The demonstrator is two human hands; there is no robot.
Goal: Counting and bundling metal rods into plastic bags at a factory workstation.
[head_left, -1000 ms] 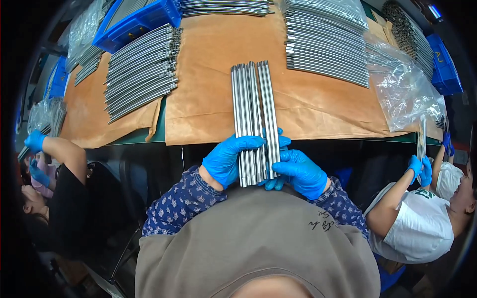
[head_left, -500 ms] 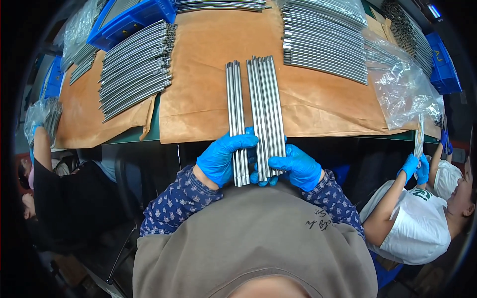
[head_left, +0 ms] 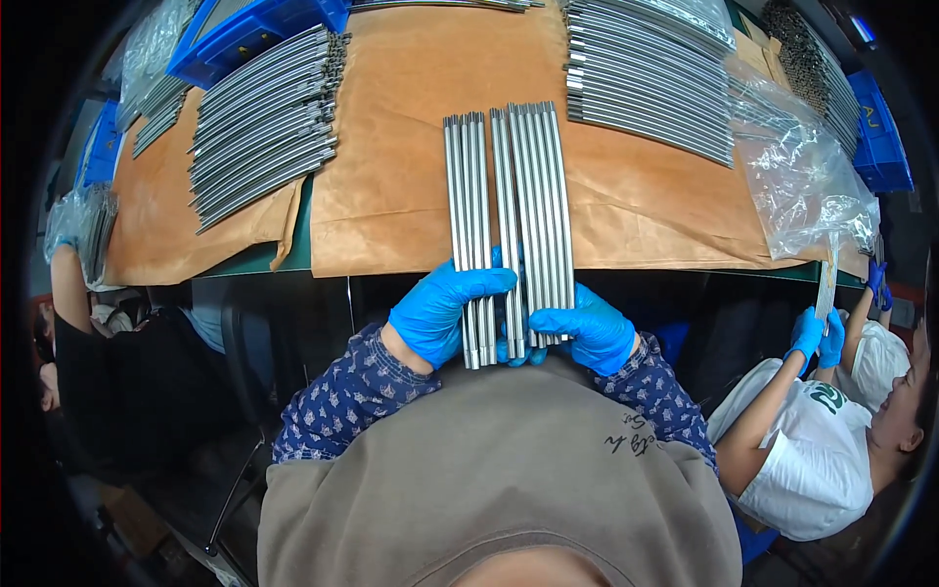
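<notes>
My left hand [head_left: 437,311], in a blue glove, is closed round a narrow bunch of shiny metal rods [head_left: 469,196], its thumb lying across them. A wider bunch of the same metal rods [head_left: 543,196] is gripped by my right hand [head_left: 585,328], also blue-gloved, with the thumb over the front. Both bunches stand side by side, nearly parallel, reaching past the table's front edge. One rod [head_left: 505,186] lies at the left side of the wider bunch, a little apart from it. Fingertips below the rods are partly hidden.
Brown paper [head_left: 421,88] covers the table. Rod piles lie at left [head_left: 264,127] and right [head_left: 650,83]. A blue bin [head_left: 249,39] stands back left, another blue bin [head_left: 880,132] far right, near a clear plastic bag [head_left: 792,186]. Co-workers sit on both sides; one co-worker's gloved hands [head_left: 817,333] hold rods.
The left bunch has grown wider, with more rods now under my left thumb. One rod of the right bunch has separated slightly leftward. Both hands stay in nearly the same place.
</notes>
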